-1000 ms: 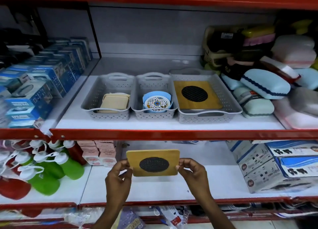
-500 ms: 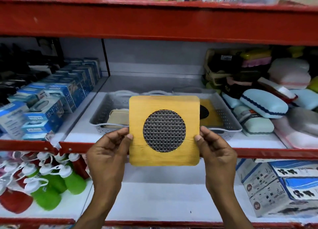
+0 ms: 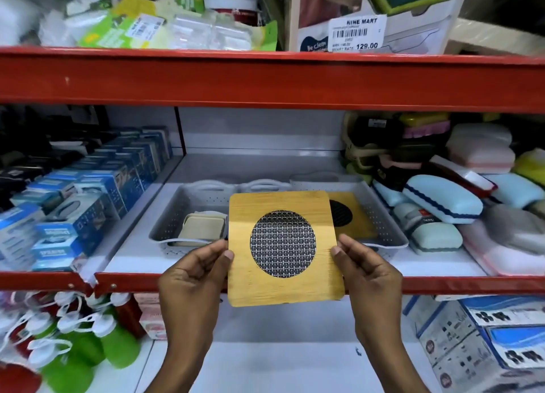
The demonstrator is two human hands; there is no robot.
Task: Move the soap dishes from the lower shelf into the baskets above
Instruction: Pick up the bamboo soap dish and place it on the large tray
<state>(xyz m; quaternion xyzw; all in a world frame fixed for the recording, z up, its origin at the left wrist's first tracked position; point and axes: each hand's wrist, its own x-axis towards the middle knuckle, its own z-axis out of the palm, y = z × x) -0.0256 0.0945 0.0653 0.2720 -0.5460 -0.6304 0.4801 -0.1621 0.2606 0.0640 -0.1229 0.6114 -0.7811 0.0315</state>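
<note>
A square wooden soap dish (image 3: 283, 289) with a round black mesh centre is held upright in front of the middle shelf. My left hand (image 3: 191, 277) grips its left edge and my right hand (image 3: 367, 274) grips its right edge. Behind it on the shelf stand three grey baskets. The left basket (image 3: 168, 224) holds beige dishes (image 3: 203, 227). The right basket (image 3: 386, 224) holds another wooden mesh dish (image 3: 352, 215). The middle basket is mostly hidden behind the held dish.
Blue boxes (image 3: 82, 198) fill the shelf's left side, and pastel cases (image 3: 442, 203) are piled on its right. Red shelf rails (image 3: 265, 80) run above and below. On the lower shelf are green bottles (image 3: 88, 351) at left and white-blue boxes (image 3: 483, 339) at right.
Both hands lifted the wooden dish from the lower shelf level up in front of the baskets. The view tilted upward, showing the top shelf.
</note>
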